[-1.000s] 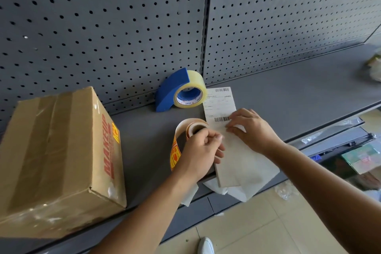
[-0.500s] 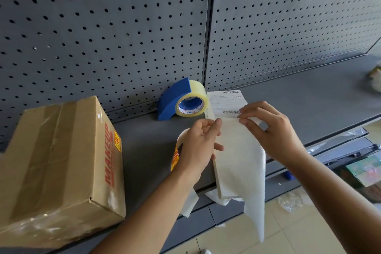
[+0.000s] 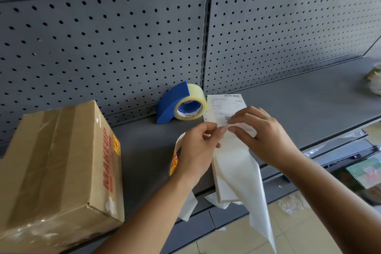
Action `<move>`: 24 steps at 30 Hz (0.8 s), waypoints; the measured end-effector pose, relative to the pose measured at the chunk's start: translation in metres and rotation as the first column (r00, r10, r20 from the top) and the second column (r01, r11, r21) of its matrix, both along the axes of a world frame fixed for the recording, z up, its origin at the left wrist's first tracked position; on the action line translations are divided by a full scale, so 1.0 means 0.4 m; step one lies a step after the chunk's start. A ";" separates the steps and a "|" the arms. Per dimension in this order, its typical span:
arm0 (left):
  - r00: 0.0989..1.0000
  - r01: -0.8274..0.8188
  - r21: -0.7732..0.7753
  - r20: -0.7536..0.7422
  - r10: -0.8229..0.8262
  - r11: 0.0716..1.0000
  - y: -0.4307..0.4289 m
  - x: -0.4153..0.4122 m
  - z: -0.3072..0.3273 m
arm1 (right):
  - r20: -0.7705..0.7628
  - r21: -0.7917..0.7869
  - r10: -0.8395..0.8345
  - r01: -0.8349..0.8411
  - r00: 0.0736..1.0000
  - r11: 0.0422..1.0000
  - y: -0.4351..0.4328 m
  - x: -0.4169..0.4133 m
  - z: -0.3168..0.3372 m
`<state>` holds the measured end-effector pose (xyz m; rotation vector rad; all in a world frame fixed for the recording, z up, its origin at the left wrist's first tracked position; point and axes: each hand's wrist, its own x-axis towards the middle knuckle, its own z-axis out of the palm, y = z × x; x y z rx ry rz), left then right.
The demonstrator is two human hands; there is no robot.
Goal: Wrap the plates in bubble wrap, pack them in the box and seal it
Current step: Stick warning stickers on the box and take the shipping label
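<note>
A taped brown cardboard box (image 3: 55,163) printed MAKEUP sits at the left of the grey shelf (image 3: 299,105). In the middle lies a white shipping label (image 3: 224,107) with barcodes. My left hand (image 3: 198,150) and my right hand (image 3: 261,136) both pinch the label where its white backing sheet (image 3: 245,181) comes away and hangs past the shelf edge. A roll of clear tape in a blue dispenser (image 3: 181,105) stands behind them at the pegboard. No plates or bubble wrap can be seen.
A roll of yellow and red stickers (image 3: 174,163) lies partly hidden under my left hand. Grey pegboard (image 3: 123,37) backs the shelf. Loose paper scraps (image 3: 188,206) hang at the shelf's front edge. A blurred bag (image 3: 374,80) lies far right. Tiled floor below.
The white backing has been peeled away from the label and now hangs long below the shelf edge. Both hands have lifted slightly and pinch closer together.
</note>
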<state>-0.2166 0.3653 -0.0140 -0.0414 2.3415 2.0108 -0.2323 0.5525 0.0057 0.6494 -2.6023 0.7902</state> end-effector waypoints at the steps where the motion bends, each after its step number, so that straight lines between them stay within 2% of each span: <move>1: 1.000 0.014 -0.007 -0.014 -0.014 1.000 -0.002 0.002 0.001 | 0.019 0.004 0.017 -0.017 1.000 1.000 -0.005 -0.001 0.004; 10: 0.992 0.085 -0.113 -0.088 -0.095 0.990 -0.019 0.013 0.001 | 0.077 0.105 0.081 -0.089 0.994 0.991 -0.005 -0.007 0.022; 16: 0.988 0.111 -0.129 -0.089 -0.123 0.985 -0.021 0.017 0.006 | 0.042 0.133 0.040 -0.045 0.998 0.990 -0.012 -0.007 0.020; 21: 0.994 0.098 -0.096 -0.048 -0.103 0.991 -0.020 0.020 0.002 | 0.082 -0.006 -0.104 0.105 0.991 0.994 -0.004 -0.036 0.043; 24: 0.995 0.096 -0.085 -0.026 -0.098 0.992 -0.020 0.021 0.003 | 0.191 -0.095 -0.194 0.214 0.962 0.972 0.015 -0.063 0.083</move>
